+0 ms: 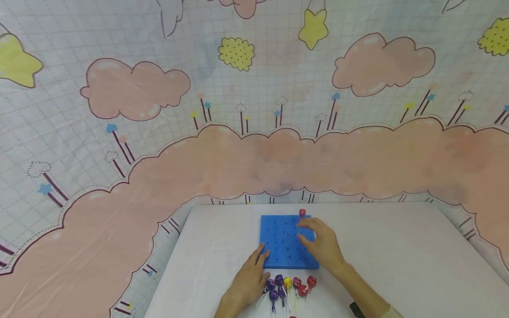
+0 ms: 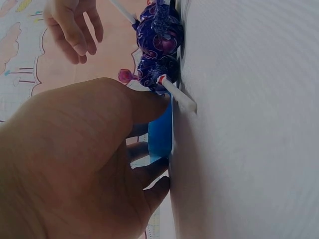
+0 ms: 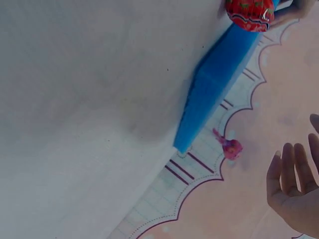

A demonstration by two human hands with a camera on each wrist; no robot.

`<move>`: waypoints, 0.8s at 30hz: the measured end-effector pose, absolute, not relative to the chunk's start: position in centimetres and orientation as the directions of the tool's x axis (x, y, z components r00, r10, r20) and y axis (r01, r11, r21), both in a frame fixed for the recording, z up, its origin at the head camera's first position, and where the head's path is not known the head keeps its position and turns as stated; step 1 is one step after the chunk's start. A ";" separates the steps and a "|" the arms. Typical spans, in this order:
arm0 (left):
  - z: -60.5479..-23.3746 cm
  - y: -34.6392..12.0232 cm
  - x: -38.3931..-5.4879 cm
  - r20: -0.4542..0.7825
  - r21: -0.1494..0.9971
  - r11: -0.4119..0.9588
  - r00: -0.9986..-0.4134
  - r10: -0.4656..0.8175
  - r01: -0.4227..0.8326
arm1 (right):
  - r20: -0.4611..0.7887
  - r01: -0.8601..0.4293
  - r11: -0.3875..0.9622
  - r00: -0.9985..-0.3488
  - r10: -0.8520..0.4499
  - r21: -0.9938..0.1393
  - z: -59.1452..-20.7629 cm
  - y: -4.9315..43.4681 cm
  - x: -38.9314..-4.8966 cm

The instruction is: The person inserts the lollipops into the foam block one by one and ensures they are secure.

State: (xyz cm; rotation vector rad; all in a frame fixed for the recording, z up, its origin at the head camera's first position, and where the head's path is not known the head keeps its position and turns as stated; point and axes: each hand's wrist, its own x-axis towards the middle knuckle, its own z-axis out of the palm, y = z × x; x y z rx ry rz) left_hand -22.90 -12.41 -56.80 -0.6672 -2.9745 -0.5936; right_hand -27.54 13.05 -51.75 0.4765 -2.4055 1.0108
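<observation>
A blue foam board [image 1: 282,238] with rows of small holes lies flat on the white table. One lollipop in a pinkish-red wrapper [image 1: 302,213] stands upright at its far right corner. My left hand [image 1: 249,276] rests against the board's left edge near the front corner, its thumb close to the purple lollipops. Over the board's right side hovers my right hand [image 1: 324,245], thumb and fingers spread apart with nothing between them, just nearer than the standing lollipop. In the right wrist view the same lollipop [image 3: 232,149] rises beyond the blue board [image 3: 209,89].
In front of the board lie several loose lollipops: purple ones [image 1: 273,295], a yellow one [image 1: 288,282] and red ones [image 1: 311,281]. A dark object [image 1: 356,310] sits partly under the right forearm. Behind the table [image 1: 397,256] hangs a cloud-patterned cloth [image 1: 278,163].
</observation>
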 end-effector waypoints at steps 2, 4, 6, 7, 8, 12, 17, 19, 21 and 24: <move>-56.8 -12.5 -22.9 0.111 0.364 0.835 -0.909 0.401 0.413 | 0.551 -0.484 0.667 -0.824 -0.131 -0.566 -51.9 13.0 -27.2; -56.8 -12.5 -23.0 0.119 0.359 0.834 -0.907 0.404 0.419 | 0.535 -0.474 0.668 -0.834 -0.132 -0.574 -52.1 13.1 -26.7; -56.9 -12.5 -22.9 0.124 0.359 0.831 -0.905 0.408 0.424 | 0.509 -0.452 0.677 -0.851 -0.132 -0.580 -52.3 13.1 -26.3; -56.9 -12.5 -22.9 0.126 0.357 0.831 -0.904 0.409 0.427 | 0.493 -0.441 0.680 -0.860 -0.133 -0.585 -52.4 13.1 -26.1; -56.9 -12.5 -22.9 0.129 0.359 0.829 -0.902 0.411 0.429 | 0.475 -0.430 0.684 -0.869 -0.137 -0.589 -52.4 13.1 -25.9; -57.0 -12.6 -22.9 0.129 0.359 0.829 -0.902 0.412 0.430 | 0.388 -0.377 0.690 -0.909 -0.150 -0.618 -52.8 13.1 -25.0; -57.1 -12.5 -22.9 0.097 0.363 0.838 -0.911 0.400 0.407 | 0.331 -0.350 0.688 -0.929 -0.167 -0.636 -53.0 13.1 -24.3; -57.0 -12.5 -22.9 0.088 0.362 0.842 -0.914 0.396 0.399 | 0.308 -0.345 0.690 -0.934 -0.182 -0.636 -52.9 13.1 -24.1; -56.9 -12.4 -22.9 0.080 0.363 0.845 -0.917 0.391 0.392 | 0.270 -0.330 0.694 -0.942 -0.199 -0.640 -52.7 13.1 -23.8; -56.9 -12.4 -22.8 0.075 0.365 0.847 -0.919 0.387 0.386 | 0.197 -0.296 0.713 -0.955 -0.221 -0.636 -52.3 13.1 -23.4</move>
